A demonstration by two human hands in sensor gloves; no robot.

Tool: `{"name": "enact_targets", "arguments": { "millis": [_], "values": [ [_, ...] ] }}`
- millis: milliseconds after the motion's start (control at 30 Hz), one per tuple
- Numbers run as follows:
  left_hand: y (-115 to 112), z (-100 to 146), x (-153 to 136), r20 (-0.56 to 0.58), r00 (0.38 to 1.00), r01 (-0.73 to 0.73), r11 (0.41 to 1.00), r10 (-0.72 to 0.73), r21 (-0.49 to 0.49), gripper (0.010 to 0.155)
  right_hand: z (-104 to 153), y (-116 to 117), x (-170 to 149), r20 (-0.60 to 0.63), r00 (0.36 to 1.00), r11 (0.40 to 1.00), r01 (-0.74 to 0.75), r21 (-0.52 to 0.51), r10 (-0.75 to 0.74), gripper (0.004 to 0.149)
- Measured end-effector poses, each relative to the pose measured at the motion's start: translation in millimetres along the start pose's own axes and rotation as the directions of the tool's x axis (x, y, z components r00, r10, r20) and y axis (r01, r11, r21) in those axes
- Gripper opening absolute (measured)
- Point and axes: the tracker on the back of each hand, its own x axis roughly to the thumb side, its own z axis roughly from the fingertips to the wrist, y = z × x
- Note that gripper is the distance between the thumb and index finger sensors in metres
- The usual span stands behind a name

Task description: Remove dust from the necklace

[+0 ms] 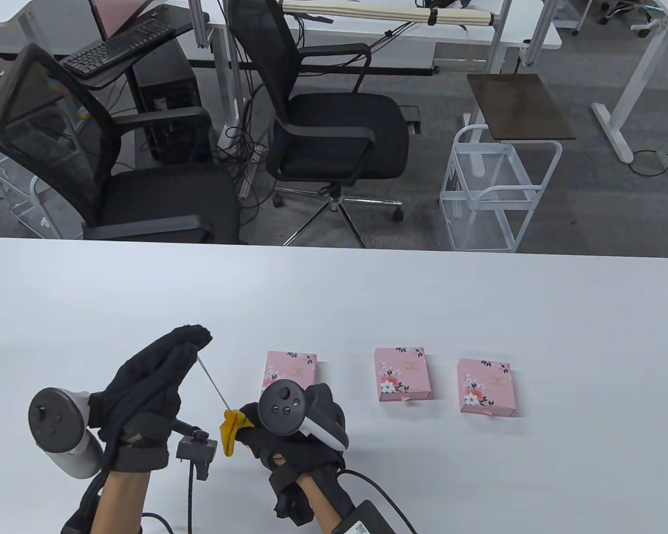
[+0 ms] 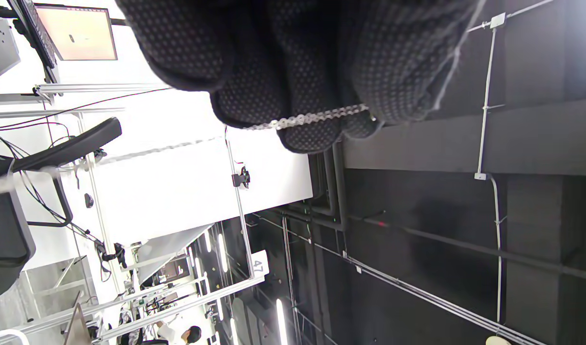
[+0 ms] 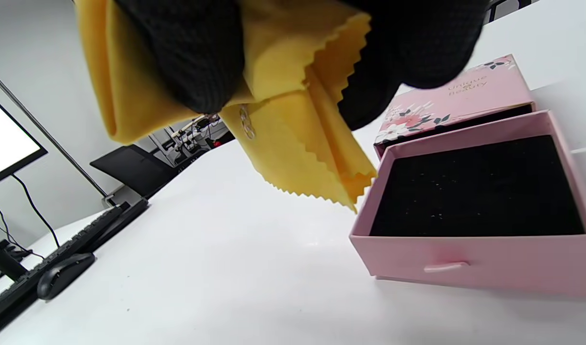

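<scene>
**Q:** Above the near left of the table, what does your left hand have?

**Me:** Starting at the left: my left hand (image 1: 156, 378) is raised, fingertips (image 2: 312, 129) closed on one end of the necklace (image 1: 211, 384). In the left wrist view the silver chain lies across the glove's dotted fingertips. From there it runs taut, down and rightward, into the yellow cloth (image 1: 231, 428).

**Q:** And the right hand?

**Me:** My right hand (image 1: 289, 428) pinches that cloth folded around the chain's lower end. In the right wrist view a few small links peek from the fold.

**Q:** How do you do this stroke well?

**Me:** I judge that the chain should be held tight and the cloth drawn along it under light, even pressure. Squeezing hard risks snagging a link or tugging it out of my left fingertips.

**Q:** What lies further right?

**Me:** Just beyond my right hand sits a pink floral box (image 1: 289, 371), its drawer (image 3: 475, 206) pulled open, black lining bare. Two matching boxes (image 1: 402, 374) stand further right on the white table (image 1: 534, 311).
</scene>
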Motion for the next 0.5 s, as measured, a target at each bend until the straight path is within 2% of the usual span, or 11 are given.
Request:
{"name": "enact_targets", "arguments": {
  "millis": [300, 500],
  "values": [
    [16, 0, 6, 0.013, 0.999, -0.053, 0.998, 0.052, 0.046, 0.034, -3, 12, 5, -0.028, 0.974, 0.973, -0.222, 0.061, 0.224, 0.037],
    [26, -2, 3, -0.011, 0.999, -0.05, 0.997, 0.051, 0.05, 0.034, -3, 15, 10, -0.037, 0.96, 0.959, -0.275, 0.063, 0.278, 0.037]
  ]
}}
